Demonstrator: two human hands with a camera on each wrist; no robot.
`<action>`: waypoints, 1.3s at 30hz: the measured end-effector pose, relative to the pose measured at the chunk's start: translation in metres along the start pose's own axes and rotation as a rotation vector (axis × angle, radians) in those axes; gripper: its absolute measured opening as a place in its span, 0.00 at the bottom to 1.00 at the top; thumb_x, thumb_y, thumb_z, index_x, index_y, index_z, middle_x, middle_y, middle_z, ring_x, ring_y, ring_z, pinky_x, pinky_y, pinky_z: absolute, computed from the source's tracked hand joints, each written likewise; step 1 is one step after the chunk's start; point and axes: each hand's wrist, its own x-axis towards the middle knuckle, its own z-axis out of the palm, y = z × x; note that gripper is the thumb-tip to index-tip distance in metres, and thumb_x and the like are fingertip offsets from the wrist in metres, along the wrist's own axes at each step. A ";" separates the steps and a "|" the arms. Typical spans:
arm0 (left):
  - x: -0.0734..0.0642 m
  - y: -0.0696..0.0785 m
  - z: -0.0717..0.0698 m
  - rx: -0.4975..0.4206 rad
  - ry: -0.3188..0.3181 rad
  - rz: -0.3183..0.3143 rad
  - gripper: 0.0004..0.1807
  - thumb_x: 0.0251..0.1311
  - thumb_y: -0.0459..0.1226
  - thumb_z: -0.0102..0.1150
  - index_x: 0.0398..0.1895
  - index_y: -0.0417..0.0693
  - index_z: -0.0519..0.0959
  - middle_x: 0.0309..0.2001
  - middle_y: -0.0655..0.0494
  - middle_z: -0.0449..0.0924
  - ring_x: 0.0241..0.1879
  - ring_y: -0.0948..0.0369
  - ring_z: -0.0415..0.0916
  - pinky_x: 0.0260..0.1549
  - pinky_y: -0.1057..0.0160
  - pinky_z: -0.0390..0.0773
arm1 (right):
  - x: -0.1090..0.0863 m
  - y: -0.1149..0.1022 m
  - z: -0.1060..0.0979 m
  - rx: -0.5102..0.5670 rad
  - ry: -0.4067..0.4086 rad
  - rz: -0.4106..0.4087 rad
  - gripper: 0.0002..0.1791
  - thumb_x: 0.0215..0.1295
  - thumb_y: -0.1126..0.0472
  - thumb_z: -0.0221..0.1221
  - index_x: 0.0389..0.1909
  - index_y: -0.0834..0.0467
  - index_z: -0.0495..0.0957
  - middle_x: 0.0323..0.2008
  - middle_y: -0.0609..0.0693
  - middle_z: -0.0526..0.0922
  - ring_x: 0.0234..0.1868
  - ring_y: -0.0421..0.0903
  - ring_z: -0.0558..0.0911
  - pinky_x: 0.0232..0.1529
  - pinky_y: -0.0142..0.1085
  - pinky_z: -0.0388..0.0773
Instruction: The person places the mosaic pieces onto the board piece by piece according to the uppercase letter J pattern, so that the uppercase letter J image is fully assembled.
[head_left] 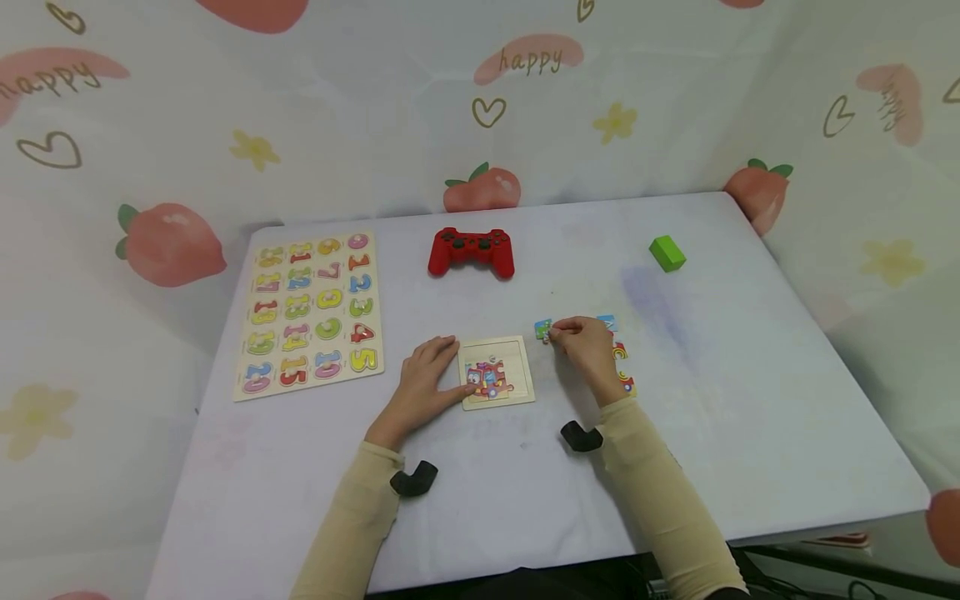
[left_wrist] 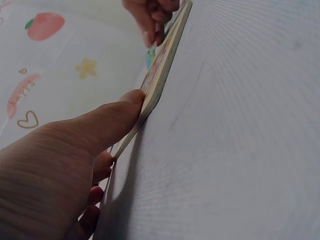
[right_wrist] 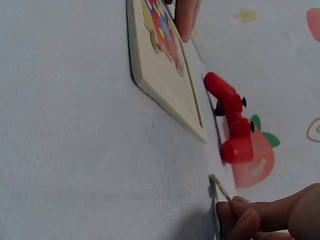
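A square wooden puzzle board (head_left: 529,375) lies on the table, with joined pieces of a red and blue cartoon vehicle (head_left: 487,379) in its recess. My left hand (head_left: 423,387) rests at the board's left side, fingers extended along the edge. Its thumb (left_wrist: 117,117) presses on the rim near the lower left corner. Right of the board, my right hand (head_left: 588,350) pinches a blue and green puzzle piece (head_left: 542,329) between thumb and fingertips. In the right wrist view this thin piece (right_wrist: 222,189) is tilted, one edge close over the table.
More colourful puzzle pieces (head_left: 620,351) lie beside the right hand, partly hidden by it. A red game controller (head_left: 471,252) sits behind the board. A wooden number board (head_left: 311,317) lies at the left, and a green block (head_left: 667,253) stands at the back right.
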 end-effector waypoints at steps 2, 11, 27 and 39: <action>0.000 0.000 0.001 -0.003 0.003 0.002 0.44 0.52 0.61 0.56 0.68 0.48 0.60 0.68 0.56 0.54 0.68 0.56 0.45 0.61 0.49 0.49 | 0.001 0.002 -0.001 -0.007 0.009 -0.009 0.11 0.59 0.57 0.61 0.38 0.60 0.82 0.31 0.55 0.83 0.25 0.43 0.78 0.25 0.31 0.70; 0.000 0.000 0.001 -0.002 0.000 -0.007 0.44 0.52 0.61 0.56 0.68 0.49 0.60 0.68 0.58 0.54 0.68 0.58 0.44 0.61 0.50 0.49 | 0.000 0.004 0.000 -0.088 0.065 -0.035 0.10 0.59 0.59 0.60 0.38 0.61 0.82 0.32 0.55 0.82 0.29 0.45 0.76 0.26 0.30 0.69; 0.000 -0.001 0.001 0.001 0.005 -0.005 0.45 0.51 0.62 0.56 0.68 0.49 0.60 0.68 0.57 0.54 0.68 0.57 0.45 0.61 0.50 0.50 | -0.005 0.010 0.012 -0.331 0.123 -0.166 0.16 0.54 0.54 0.65 0.40 0.59 0.79 0.29 0.54 0.75 0.29 0.49 0.72 0.25 0.38 0.66; 0.000 -0.001 0.001 0.003 -0.005 -0.016 0.45 0.51 0.62 0.56 0.69 0.50 0.60 0.68 0.58 0.53 0.69 0.58 0.44 0.62 0.50 0.48 | -0.007 0.007 0.007 -0.351 0.075 -0.211 0.12 0.56 0.57 0.64 0.40 0.57 0.80 0.29 0.54 0.76 0.30 0.49 0.73 0.26 0.38 0.67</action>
